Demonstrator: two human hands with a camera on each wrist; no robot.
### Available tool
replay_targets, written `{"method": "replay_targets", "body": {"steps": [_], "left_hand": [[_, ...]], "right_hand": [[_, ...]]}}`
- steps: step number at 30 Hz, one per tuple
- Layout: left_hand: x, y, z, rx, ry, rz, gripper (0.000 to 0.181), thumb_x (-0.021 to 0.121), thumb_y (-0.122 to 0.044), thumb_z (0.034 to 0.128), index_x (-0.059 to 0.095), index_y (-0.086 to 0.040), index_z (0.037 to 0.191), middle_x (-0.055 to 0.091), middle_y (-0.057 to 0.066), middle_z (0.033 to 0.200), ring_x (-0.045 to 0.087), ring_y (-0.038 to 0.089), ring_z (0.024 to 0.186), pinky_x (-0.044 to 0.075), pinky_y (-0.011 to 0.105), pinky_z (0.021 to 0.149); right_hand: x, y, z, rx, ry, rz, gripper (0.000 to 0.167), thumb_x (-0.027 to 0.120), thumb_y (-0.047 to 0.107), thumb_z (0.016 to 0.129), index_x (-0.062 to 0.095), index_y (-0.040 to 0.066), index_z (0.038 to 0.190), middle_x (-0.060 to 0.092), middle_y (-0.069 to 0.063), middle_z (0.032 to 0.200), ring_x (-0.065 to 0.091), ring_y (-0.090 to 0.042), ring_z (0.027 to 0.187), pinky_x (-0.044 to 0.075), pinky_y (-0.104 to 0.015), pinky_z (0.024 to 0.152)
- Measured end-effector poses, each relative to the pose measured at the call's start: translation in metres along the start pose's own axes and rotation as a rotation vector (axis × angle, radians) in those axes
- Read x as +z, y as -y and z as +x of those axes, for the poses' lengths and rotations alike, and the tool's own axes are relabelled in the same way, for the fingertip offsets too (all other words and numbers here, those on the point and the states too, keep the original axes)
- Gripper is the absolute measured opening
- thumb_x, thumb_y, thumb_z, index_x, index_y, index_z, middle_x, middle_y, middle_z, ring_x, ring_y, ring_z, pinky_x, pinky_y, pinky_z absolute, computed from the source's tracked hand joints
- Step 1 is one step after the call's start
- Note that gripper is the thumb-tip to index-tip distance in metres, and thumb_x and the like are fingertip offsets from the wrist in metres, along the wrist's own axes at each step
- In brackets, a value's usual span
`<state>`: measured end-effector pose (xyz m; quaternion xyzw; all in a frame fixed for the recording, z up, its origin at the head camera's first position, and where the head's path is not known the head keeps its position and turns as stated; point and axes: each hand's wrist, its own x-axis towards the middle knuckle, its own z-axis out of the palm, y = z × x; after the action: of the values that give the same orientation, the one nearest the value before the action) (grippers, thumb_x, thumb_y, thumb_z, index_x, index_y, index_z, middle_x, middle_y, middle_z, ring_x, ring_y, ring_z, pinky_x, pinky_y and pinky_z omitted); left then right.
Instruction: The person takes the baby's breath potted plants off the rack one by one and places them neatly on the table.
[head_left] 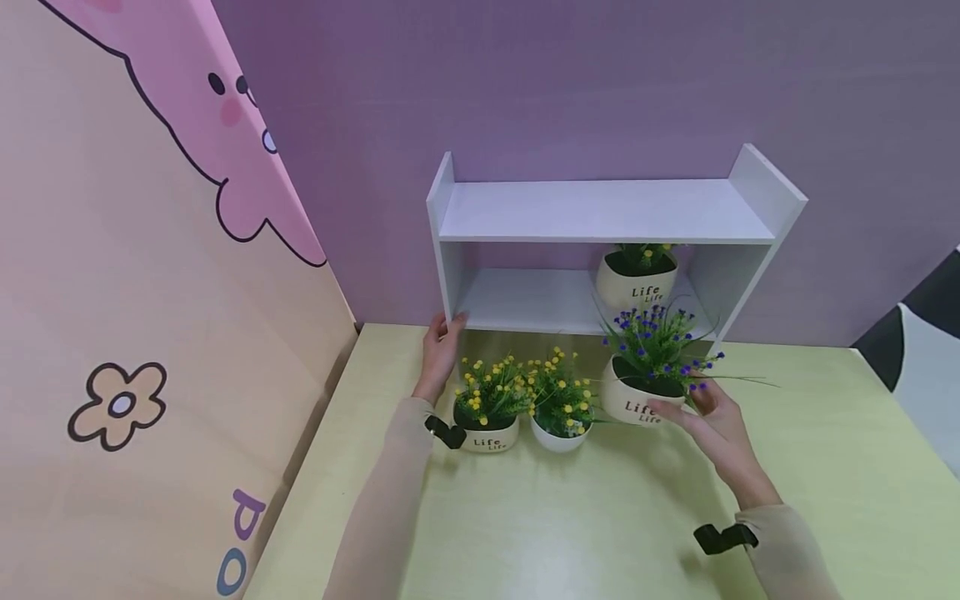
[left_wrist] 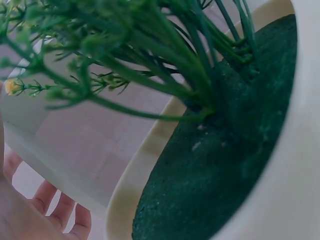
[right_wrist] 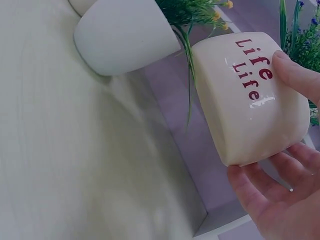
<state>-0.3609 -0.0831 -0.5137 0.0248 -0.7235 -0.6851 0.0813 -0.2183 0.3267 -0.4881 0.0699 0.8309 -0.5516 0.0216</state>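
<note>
A potted plant with blue-purple flowers (head_left: 633, 398), its cream pot lettered "Life", is held up off the table by my right hand (head_left: 723, 433). The right wrist view shows the thumb on the lettered side of this pot (right_wrist: 250, 110) and the fingers around its base. My left hand (head_left: 438, 358) grips the lower front corner of the white shelf's left side (head_left: 439, 250). Close by on the table stand a yellow-flowered plant in a cream pot (head_left: 487, 437) and another in a white pot (head_left: 559, 437). Green filler (left_wrist: 225, 155) in a pot fills much of the left wrist view.
On the shelf's lower level, toward the right, sits another cream "Life" pot (head_left: 636, 289) with yellow flowers. Behind the pale table (head_left: 570, 533) rises a purple wall (head_left: 585, 83). A decorated wall (head_left: 150, 292) runs along the left, and a black-and-white chair (head_left: 918, 358) stands at right.
</note>
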Motion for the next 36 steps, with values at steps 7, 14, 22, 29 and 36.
{"method": "replay_targets", "body": {"steps": [7,14,22,29,36], "left_hand": [[0.000,-0.003,0.000,-0.002,0.000,0.005,0.055,0.061,-0.051,0.1048,0.057,-0.017,0.148,0.059,0.018,0.132,0.058,0.037,0.122,0.046,0.045,0.095],[-0.001,-0.002,-0.001,0.004,-0.005,0.003,0.054,0.061,-0.051,0.1049,0.058,-0.014,0.145,0.060,0.021,0.134,0.056,0.046,0.126,0.045,0.044,0.092],[-0.001,-0.001,-0.001,-0.003,0.014,0.006,0.056,0.060,-0.053,0.1049,0.057,-0.016,0.147,0.058,0.020,0.135,0.056,0.037,0.122,0.045,0.047,0.096],[-0.001,0.000,-0.001,0.000,0.010,0.013,0.056,0.060,-0.052,0.1048,0.057,-0.016,0.148,0.058,0.021,0.137,0.057,0.035,0.122,0.046,0.051,0.100],[0.000,0.000,0.000,0.008,0.005,0.025,0.056,0.060,-0.052,0.1046,0.057,-0.015,0.148,0.060,0.020,0.136,0.057,0.032,0.118,0.047,0.048,0.097]], "right_hand": [[0.004,-0.011,-0.001,-0.020,0.005,-0.062,0.097,0.078,0.040,0.098,0.022,0.003,0.168,0.025,-0.032,0.171,0.029,-0.057,0.155,0.029,-0.070,0.122],[0.008,-0.021,-0.001,-0.024,0.017,-0.078,0.098,0.080,0.039,0.097,0.023,0.000,0.167,0.030,-0.034,0.168,0.033,-0.057,0.154,0.032,-0.069,0.121],[0.016,-0.032,-0.004,-0.047,0.025,-0.103,0.094,0.080,0.037,0.097,0.027,-0.005,0.164,0.033,-0.037,0.166,0.037,-0.057,0.151,0.035,-0.067,0.120],[0.020,-0.038,-0.004,-0.051,0.033,-0.111,0.092,0.079,0.036,0.098,0.029,-0.006,0.163,0.035,-0.036,0.165,0.036,-0.058,0.151,0.034,-0.067,0.121],[0.018,-0.042,-0.004,-0.011,0.065,-0.102,0.110,0.078,0.038,0.099,0.003,-0.004,0.169,0.029,-0.035,0.168,0.030,-0.058,0.154,0.031,-0.068,0.122]]}}
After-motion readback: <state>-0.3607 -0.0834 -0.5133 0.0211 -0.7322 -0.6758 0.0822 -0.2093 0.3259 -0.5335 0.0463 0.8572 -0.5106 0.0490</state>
